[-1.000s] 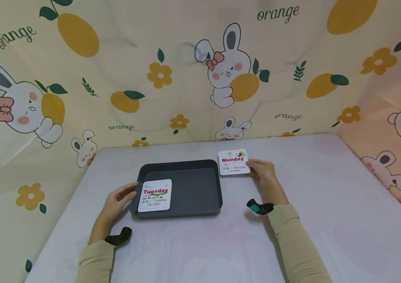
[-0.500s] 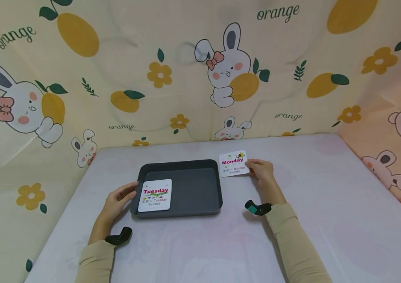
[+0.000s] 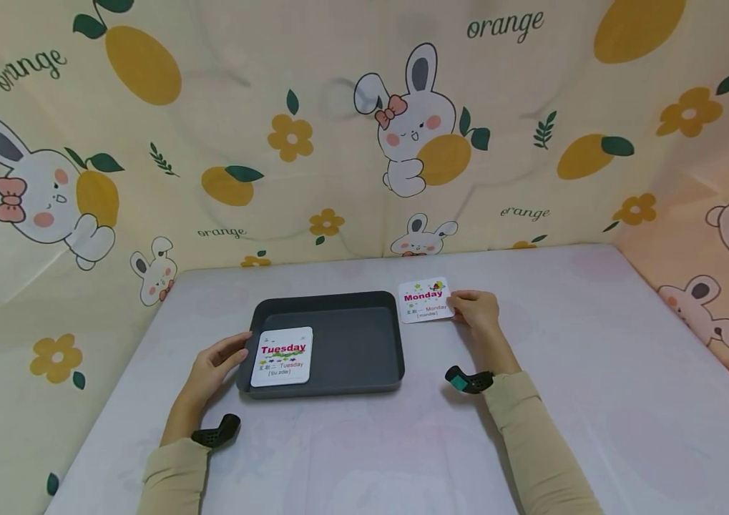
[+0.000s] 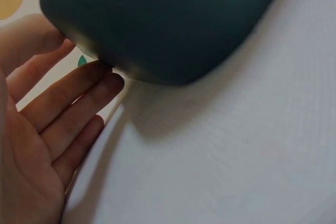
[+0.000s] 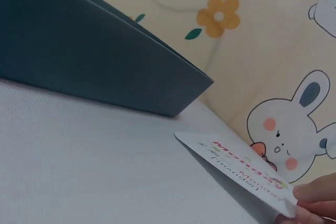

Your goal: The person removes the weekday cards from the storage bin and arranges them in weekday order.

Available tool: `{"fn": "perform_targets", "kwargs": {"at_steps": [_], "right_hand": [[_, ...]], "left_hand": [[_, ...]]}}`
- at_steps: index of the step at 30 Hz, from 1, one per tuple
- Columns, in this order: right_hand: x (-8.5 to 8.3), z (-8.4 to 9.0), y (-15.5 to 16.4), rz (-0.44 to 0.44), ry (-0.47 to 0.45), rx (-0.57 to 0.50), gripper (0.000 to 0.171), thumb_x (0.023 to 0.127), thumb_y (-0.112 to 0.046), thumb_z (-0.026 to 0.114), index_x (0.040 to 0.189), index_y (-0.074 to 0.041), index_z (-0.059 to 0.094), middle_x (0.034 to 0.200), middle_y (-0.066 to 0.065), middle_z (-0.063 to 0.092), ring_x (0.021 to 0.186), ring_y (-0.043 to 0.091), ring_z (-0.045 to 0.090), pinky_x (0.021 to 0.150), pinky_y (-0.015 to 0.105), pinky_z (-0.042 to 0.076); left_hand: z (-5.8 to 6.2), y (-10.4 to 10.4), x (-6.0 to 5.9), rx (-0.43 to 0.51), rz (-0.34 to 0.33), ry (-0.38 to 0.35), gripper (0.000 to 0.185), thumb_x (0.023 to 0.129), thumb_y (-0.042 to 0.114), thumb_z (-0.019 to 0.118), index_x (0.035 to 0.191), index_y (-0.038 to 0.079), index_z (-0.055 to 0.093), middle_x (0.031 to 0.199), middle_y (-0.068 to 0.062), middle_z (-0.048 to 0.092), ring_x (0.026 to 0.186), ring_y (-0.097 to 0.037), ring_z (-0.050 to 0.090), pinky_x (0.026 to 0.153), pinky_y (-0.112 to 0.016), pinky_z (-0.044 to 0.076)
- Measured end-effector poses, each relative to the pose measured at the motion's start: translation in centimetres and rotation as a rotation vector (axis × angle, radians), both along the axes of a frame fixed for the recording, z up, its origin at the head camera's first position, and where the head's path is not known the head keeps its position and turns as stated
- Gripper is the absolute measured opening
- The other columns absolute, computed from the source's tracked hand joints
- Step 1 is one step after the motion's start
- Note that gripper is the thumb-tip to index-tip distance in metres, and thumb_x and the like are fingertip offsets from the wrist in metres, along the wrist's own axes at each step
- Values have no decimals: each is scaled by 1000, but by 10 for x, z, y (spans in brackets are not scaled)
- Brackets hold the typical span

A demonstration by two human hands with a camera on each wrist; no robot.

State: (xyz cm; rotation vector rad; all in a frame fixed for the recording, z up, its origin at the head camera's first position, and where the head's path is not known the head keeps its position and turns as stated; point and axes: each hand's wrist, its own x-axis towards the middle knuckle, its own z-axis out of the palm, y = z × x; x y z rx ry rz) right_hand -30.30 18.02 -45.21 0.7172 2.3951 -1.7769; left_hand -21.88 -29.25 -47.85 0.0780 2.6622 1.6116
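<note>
Beyond the far right corner of a dark grey tray (image 3: 354,350), a white "Monday" card (image 3: 424,300) is pinched at its right edge between the thumb and fingers of my right hand (image 3: 476,311). In the right wrist view that card (image 5: 239,171) is tilted, its near side raised over the table with a shadow below. A "Tuesday" card (image 3: 282,356) lies in the tray's left end. My left hand (image 3: 209,365) touches the tray's left wall with its fingertips. Seen from the left wrist, the fingers (image 4: 79,106) are nearly straight against the tray's outer side (image 4: 157,30).
A white cloth-covered table (image 3: 351,450) extends around the tray. Behind it hangs a cream backdrop (image 3: 338,143) printed with rabbits, oranges and flowers, which continues along both sides. Each wrist wears a black camera mount, the right mount (image 3: 469,379) close over the table.
The Monday card has tipped and shifted slightly toward the near side in my right hand's grip. The right hand has barely moved; the left hand, tray and Tuesday card stay put.
</note>
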Motion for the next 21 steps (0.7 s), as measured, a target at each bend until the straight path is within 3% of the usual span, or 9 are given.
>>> {"fn": "perform_targets", "kwargs": {"at_steps": [9,15,21], "right_hand": [[7,6,-1,43,84,195,30,89,-12,63,115,3,67,119,23,66,62,5,55,52,12,47],[8,3,6,23,99,132,32,90,-12,64,116,5,65,115,25,67,58,0,59,54,11,50],[7,2,10,9,80,18,35,88,-11,66,118,6,64,75,2,69,54,-1,60,55,12,52]], "left_hand": [[1,0,1,18,-2,11,48,96,31,58,137,9,52,146,-17,50,107,24,46,91,1,38],[2,1,2,34,-15,18,47,96,30,59,137,8,52,145,-17,51,107,23,47,91,0,38],[0,0,2,33,-22,25,47,96,29,59,137,7,52,145,-16,52,107,23,47,91,1,38]]}}
